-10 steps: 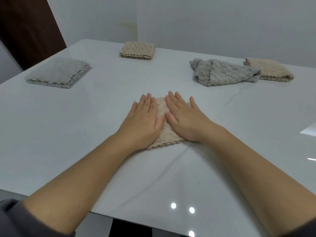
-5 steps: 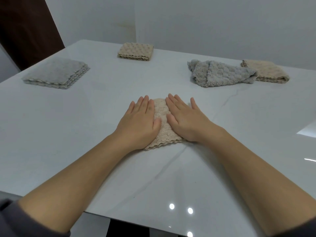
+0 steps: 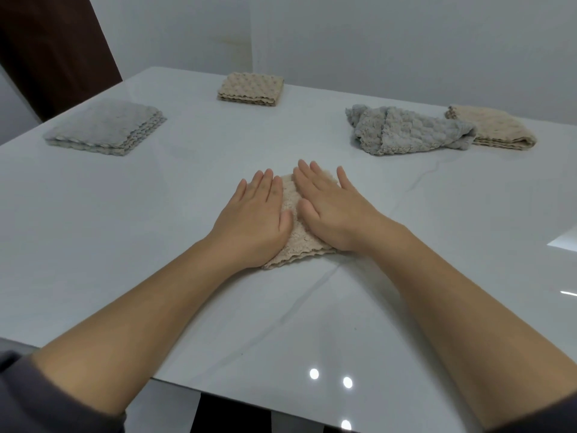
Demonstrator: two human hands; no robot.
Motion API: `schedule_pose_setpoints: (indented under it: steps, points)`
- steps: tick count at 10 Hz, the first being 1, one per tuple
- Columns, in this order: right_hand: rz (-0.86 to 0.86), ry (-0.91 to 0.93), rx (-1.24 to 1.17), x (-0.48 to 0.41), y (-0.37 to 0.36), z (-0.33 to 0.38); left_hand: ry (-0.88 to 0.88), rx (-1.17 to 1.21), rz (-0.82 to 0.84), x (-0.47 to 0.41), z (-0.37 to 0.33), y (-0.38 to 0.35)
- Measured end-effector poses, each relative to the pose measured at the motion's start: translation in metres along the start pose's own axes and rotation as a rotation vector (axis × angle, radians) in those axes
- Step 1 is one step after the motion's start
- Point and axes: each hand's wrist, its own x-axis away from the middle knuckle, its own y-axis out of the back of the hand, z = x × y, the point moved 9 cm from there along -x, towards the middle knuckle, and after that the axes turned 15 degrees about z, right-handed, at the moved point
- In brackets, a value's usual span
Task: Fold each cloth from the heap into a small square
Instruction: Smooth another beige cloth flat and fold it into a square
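A beige cloth [image 3: 296,245], folded into a small square, lies in the middle of the white table [image 3: 125,260]. My left hand [image 3: 256,220] presses flat on its left half with straight fingers. My right hand [image 3: 331,210] lies flat on its right half, fingers spread. Most of the cloth is hidden under the two palms. At the back right a crumpled grey cloth [image 3: 406,131] lies unfolded, partly over a loosely folded beige cloth [image 3: 496,129].
A folded grey stack [image 3: 106,128] sits at the far left. A folded beige stack [image 3: 251,89] sits at the far middle. A white wall stands behind the table. The table's near edge runs just under my forearms.
Both hands stay flat on the beige cloth. My right hand has slid slightly forward over it, and the view has shifted a little.
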Motion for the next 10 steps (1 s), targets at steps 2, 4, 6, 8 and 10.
schedule_pose_setpoints:
  steps: [2, 4, 6, 8, 10]
  points:
    - [0.057, -0.050, -0.033, 0.000, -0.013, -0.008, 0.006, 0.001, 0.002, -0.001, 0.001, 0.000]
    - [-0.009, -0.067, -0.031, 0.001, 0.000, -0.013, 0.006, 0.003, 0.004, -0.001, 0.001, -0.002]
    - [0.030, -0.073, -0.087, -0.002, -0.008, -0.015, 0.037, -0.020, 0.008, -0.001, 0.002, -0.001]
    - [-0.111, -0.056, -0.167, 0.015, 0.025, -0.010, 0.165, -0.006, -0.058, 0.006, 0.014, 0.010]
    - [0.015, -0.230, -0.133, 0.016, 0.016, -0.005, 0.240, -0.135, -0.191, 0.052, 0.017, 0.037]
